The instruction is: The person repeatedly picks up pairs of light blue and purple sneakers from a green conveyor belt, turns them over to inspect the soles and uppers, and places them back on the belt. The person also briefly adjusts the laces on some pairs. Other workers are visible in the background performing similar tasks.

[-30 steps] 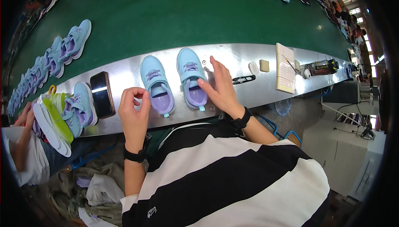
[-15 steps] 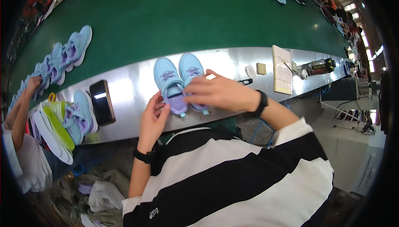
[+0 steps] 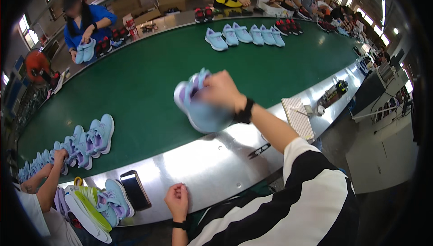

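Note:
Over the green belt, my right hand (image 3: 221, 90) is closed on a pair of light-blue sneakers (image 3: 207, 117) with lilac lining and pale soles. The hand covers part of them, and blur smears the toes. My left hand (image 3: 177, 199) hangs at the near edge of the metal ledge (image 3: 198, 167), its fingers curled in with nothing visible in them. A dark phone (image 3: 135, 190) lies to its left. Small black thread snips (image 3: 259, 151) rest on the ledge below my right forearm.
Left stand a light-blue sneaker (image 3: 118, 198), loose insoles (image 3: 92, 207) and a row of sneakers (image 3: 92, 137), with a co-worker's hand (image 3: 60, 156) on the row. Across the belt (image 3: 149, 83) are more sneakers (image 3: 256, 35) and several people. Right lie a notepad (image 3: 297, 117) and a bottle (image 3: 332, 93).
My right hand has lifted the sneakers from the ledge and carried them forward over the belt. My left hand has let go of them and stays near the ledge. The view has tilted up.

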Action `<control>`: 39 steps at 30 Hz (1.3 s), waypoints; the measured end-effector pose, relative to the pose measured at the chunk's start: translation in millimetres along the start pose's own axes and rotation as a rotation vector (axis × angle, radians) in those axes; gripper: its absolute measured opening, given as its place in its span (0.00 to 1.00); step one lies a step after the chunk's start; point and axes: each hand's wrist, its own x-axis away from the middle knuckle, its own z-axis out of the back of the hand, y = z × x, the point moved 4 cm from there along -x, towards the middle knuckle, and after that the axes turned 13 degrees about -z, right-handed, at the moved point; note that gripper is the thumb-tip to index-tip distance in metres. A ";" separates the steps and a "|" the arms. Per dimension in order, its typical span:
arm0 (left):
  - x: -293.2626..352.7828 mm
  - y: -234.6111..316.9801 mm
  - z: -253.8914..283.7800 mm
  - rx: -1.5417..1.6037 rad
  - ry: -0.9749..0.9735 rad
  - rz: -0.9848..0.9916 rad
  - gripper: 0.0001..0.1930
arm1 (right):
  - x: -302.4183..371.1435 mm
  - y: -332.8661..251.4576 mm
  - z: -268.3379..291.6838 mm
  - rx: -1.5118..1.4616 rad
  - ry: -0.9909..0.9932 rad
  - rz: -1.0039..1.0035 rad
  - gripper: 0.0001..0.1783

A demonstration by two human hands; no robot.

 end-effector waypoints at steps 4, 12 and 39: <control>-2.1 8.0 3.8 -0.077 -0.002 -0.123 0.05 | -165.2 10.6 59.0 0.366 0.502 -0.292 0.28; -2.9 9.7 20.4 -0.094 0.048 -0.279 0.23 | -186.4 -171.6 -67.2 -0.200 0.049 0.375 0.28; 16.2 26.8 46.4 0.119 0.349 -0.238 0.22 | 188.1 -150.9 -64.6 0.180 -0.334 0.640 0.18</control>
